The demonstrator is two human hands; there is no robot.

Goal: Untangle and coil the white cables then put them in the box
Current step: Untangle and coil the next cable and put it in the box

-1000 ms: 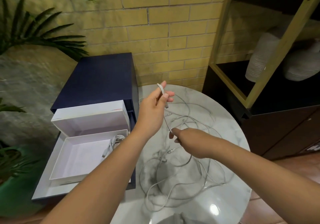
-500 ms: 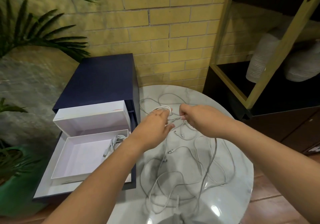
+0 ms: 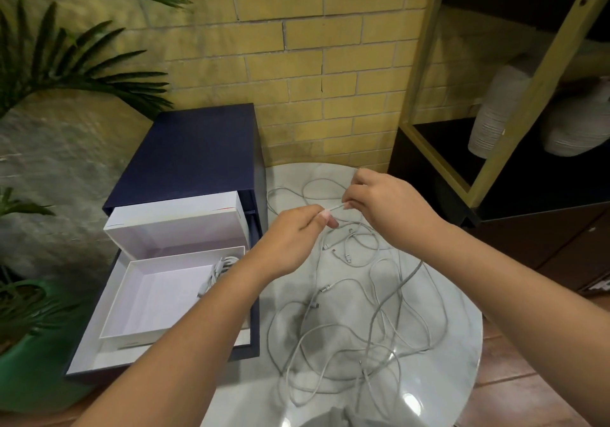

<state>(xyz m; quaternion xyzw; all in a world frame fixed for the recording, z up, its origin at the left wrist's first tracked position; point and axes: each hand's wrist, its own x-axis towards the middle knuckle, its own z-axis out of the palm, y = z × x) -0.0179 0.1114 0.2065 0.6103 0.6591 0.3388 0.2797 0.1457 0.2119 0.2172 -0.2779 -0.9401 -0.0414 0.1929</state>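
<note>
A palm plant [image 3: 66,69] stands at the far left. Beside it the white box [image 3: 155,304] lies open, with one coiled cable [image 3: 219,268] against its right wall. Above the round marble table [image 3: 462,327], the left hand [image 3: 293,241] has its fingers curled, pinching a white cable [image 3: 336,208]. The right hand [image 3: 386,208], close beside it, pinches the same cable between thumb and fingertips. The other cables [image 3: 356,321] lie in a loose tangle on the table below the hands. A dark shelf [image 3: 442,142] stands on the right.
</note>
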